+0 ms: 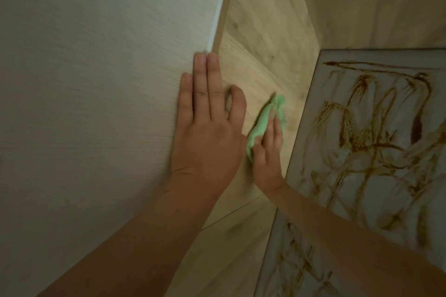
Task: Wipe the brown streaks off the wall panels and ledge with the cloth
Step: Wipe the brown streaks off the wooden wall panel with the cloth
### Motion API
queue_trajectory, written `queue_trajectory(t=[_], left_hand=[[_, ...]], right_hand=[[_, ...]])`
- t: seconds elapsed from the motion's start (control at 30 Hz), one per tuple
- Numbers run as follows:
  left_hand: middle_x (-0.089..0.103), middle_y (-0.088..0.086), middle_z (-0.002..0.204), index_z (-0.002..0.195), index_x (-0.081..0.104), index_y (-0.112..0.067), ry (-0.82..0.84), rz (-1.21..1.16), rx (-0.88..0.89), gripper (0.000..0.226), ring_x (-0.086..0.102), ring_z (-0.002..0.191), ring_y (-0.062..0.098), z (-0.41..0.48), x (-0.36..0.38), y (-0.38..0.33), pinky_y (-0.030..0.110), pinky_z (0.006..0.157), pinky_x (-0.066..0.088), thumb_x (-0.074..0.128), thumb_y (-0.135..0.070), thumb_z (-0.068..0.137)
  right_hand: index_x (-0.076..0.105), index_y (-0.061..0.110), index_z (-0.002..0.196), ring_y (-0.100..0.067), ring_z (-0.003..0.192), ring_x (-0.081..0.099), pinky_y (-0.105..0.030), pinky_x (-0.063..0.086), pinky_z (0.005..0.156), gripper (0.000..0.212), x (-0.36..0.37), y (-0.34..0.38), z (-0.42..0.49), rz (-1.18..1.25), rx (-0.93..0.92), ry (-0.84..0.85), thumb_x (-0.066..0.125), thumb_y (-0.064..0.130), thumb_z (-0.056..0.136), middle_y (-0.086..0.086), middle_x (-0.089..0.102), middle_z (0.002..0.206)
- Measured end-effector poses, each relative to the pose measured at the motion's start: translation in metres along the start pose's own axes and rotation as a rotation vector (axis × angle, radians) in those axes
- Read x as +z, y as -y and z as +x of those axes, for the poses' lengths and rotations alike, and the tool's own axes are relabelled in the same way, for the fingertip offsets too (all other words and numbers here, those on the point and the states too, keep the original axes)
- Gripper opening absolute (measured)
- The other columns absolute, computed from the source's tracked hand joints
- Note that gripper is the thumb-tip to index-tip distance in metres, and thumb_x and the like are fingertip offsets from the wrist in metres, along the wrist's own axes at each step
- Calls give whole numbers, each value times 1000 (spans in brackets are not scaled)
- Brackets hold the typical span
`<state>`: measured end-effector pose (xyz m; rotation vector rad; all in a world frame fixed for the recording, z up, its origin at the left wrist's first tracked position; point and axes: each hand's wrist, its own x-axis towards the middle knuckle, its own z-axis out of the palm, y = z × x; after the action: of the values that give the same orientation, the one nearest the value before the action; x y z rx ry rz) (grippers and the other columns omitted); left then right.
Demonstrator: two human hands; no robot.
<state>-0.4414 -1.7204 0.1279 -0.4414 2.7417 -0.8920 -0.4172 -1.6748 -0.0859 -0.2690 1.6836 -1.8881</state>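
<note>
Left hand (207, 132): fingers straight and together, flat on the pale panel (96, 79). Right hand (268, 152): fingers extended over the green cloth (263, 118), pressing it onto the wood panel (265, 43), just right of the left hand. Brown streaks (362, 140) cover the grey ledge (325, 89) right of the right hand.

Cloth (264, 123): green, crumpled, pressed against the light wood panel (265, 43) under the straight fingers of the right hand (268, 152). Grey panel (357, 55), just right of the cloth: covered in smeared brown streaks (374, 142). Pale panel (96, 79), left: fine grain.
</note>
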Motion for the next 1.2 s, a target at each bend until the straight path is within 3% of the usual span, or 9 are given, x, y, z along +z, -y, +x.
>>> queue_trajectory(t=[0.23,0.47,0.6,0.7,0.77,0.8,0.97,1.03,1.2], left_hand=[[-4,39,164,145,42,-7,-15,-10,14,58,-4,155,51,0,2,-1,58,127,-4,50,-30,92],[-8,39,164,147,40,-8,7,12,-13,58,-7,155,51,-1,1,0,58,126,-8,49,-28,93],[-8,39,164,149,40,-9,21,-9,-25,60,-7,155,51,0,-3,-1,58,126,-7,50,-29,92],[-8,39,164,150,40,-10,35,-6,-14,61,-8,155,50,1,-4,0,58,126,-7,49,-29,94],[-8,39,164,150,40,-10,30,-1,-7,60,-8,155,50,0,-1,0,58,126,-7,49,-29,93],[-9,39,164,149,41,-10,21,-1,-3,60,-8,155,51,-1,1,0,58,126,-6,49,-29,93],[-9,40,163,148,42,-10,21,3,-1,63,-7,155,52,-2,3,1,60,126,-3,52,-31,90],[-7,40,164,147,44,-10,36,-7,-1,63,-6,155,51,0,0,0,60,126,-1,53,-30,89],[-9,40,163,150,43,-10,58,1,-9,64,-7,155,51,0,-5,1,61,126,0,50,-32,90]], right_hand=[[10,22,166,-23,160,3,-40,3,128,61,-30,-108,102,25,638,-171,20,46,111,-3,6,174],[9,30,166,-34,158,12,-52,10,128,67,-42,-124,115,26,857,-132,17,60,107,-7,9,173],[11,27,166,-30,158,15,-55,14,127,103,-22,-184,61,196,1070,-148,13,86,81,-2,12,173],[52,16,145,-25,126,57,-38,52,104,86,-34,-121,79,277,1209,-190,25,80,93,-2,56,141],[64,15,108,-15,79,62,-20,53,54,52,-44,-99,127,314,1188,-197,36,59,106,2,63,93],[62,17,107,-14,74,57,-20,48,51,48,-50,-91,153,297,1164,-204,39,59,105,3,59,87],[45,26,151,-24,122,54,-41,47,96,79,-65,-62,244,308,864,-276,33,77,93,-2,52,147],[24,31,163,-26,151,31,-51,22,123,82,-60,-44,243,201,706,-272,25,74,94,-2,29,168],[7,51,159,1,155,-5,-25,-6,122,52,-28,-2,88,94,174,-74,29,43,112,17,3,171]])
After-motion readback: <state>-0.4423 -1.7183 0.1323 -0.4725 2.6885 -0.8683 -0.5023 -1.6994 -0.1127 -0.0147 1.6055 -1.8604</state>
